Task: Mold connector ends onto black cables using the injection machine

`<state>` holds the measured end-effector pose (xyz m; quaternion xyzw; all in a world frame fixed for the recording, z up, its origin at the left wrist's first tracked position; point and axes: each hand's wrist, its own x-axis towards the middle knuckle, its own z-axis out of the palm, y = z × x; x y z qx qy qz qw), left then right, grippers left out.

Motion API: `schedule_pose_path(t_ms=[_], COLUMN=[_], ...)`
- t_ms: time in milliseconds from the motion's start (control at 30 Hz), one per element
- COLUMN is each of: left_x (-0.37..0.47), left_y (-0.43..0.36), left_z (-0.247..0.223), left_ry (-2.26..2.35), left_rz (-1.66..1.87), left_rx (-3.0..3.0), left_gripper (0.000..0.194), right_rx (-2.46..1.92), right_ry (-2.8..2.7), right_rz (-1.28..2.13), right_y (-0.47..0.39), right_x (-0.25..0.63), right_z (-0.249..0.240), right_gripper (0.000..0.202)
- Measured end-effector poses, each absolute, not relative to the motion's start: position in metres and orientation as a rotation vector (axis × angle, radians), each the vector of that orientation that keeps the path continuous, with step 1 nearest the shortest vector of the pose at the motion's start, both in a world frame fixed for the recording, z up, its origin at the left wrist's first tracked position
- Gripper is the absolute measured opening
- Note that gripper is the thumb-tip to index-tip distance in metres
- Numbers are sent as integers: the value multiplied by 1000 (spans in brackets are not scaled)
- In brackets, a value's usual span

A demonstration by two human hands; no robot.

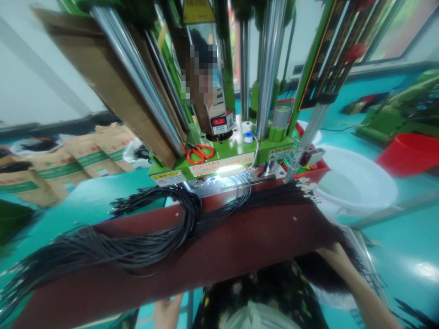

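Observation:
A long dark red-brown board [240, 246] runs across in front of the machine. Bundles of black cables [137, 249] lie along it, curled in a loop at the middle and hanging past its left end. Another stretch of them ends in light connectors [307, 189] at the right. My left hand [167, 310] is beneath the board's front edge, with its fingertips hidden. My right hand [331, 252] is at the board's right front corner, beside a dark mass of cables below; its fingers are hidden too. Whether either hand holds anything does not show.
A green press machine [236, 153] with steel columns stands behind the board, orange-handled scissors [200, 154] resting on it. A white tub [356, 178] and a red tub [408, 153] stand at the right. Paper sacks [51, 167] line the left.

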<state>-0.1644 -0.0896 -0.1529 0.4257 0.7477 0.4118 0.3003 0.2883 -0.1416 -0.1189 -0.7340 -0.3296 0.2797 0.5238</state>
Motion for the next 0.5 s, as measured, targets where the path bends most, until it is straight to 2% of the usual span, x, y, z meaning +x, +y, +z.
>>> schedule_pose_path(t_ms=[300, 433, 500], left_x=[-198, -211, -193], left_y=[-82, -83, -88], left_z=[-148, -103, -66], left_ry=[1875, 1896, 1585], left_rz=[881, 284, 69], left_rx=[1286, 1536, 1690], left_gripper=[52, 52, 47], right_rx=[-1799, -1813, -1863], right_ry=[-955, -1000, -940], right_rz=[675, 699, 586], right_y=[-144, -145, -144], right_x=[293, 313, 324], right_z=[-112, -98, -97], right_gripper=[44, 42, 40])
